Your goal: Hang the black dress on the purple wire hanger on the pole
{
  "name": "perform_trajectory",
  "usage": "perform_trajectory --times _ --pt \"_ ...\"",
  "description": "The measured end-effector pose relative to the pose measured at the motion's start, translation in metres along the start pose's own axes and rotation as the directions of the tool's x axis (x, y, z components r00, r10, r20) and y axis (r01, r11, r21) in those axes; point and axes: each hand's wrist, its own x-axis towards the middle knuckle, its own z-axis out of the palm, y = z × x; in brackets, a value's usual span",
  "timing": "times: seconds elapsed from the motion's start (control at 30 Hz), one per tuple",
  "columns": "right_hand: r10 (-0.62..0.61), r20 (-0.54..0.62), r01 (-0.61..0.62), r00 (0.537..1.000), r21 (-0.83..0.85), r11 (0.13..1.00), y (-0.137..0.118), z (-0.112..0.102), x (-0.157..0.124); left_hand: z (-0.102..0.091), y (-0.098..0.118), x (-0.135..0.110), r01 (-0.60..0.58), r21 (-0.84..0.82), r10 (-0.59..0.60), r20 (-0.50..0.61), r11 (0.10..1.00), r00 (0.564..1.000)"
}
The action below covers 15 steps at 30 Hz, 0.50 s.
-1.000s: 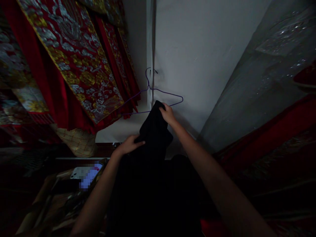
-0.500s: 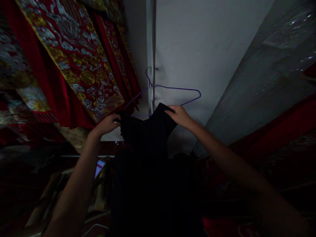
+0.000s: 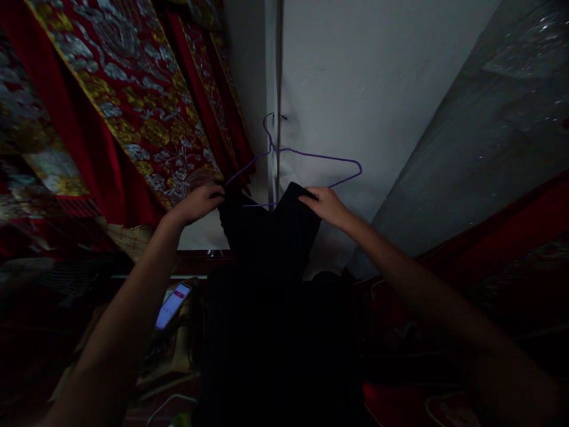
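Observation:
A dark garment [image 3: 271,237] hangs between my two hands, too dark to show its exact kind. My left hand [image 3: 202,201] pinches its upper left edge, beside the left arm of a purple wire hanger [image 3: 320,156]. With thumb and fingers closed, my right hand [image 3: 323,203] grips the upper right edge, just under the hanger's right arm. The hanger hooks at the grey upright strip on the wall. Its left end is hidden at the garment, while its right end shows bare.
Red cloths with gold and silver embroidery [image 3: 133,112] hang at left. A lit phone [image 3: 173,305] lies on a brownish item low on the left. Clear plastic sheeting [image 3: 444,154] covers the right side. Behind the hanger stands a pale wall [image 3: 355,71].
My left hand has risen and moved slightly right with the garment's left edge, up to the hanger's left arm. My right hand keeps its grip almost in place. More of the phone shows.

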Motion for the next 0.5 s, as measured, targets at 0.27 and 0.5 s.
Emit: perform_trajectory --times 0.27,0.5 --pt "-0.063 0.003 0.063 0.998 0.019 0.998 -0.005 0.008 -0.001 0.007 0.034 0.056 -0.163 0.165 0.191 -0.17 0.973 0.967" --pt "-0.015 -0.583 -0.015 0.812 -0.046 0.999 0.031 -0.069 0.007 -0.003 0.025 0.051 -0.152 0.247 0.194 -0.158 0.957 0.968"
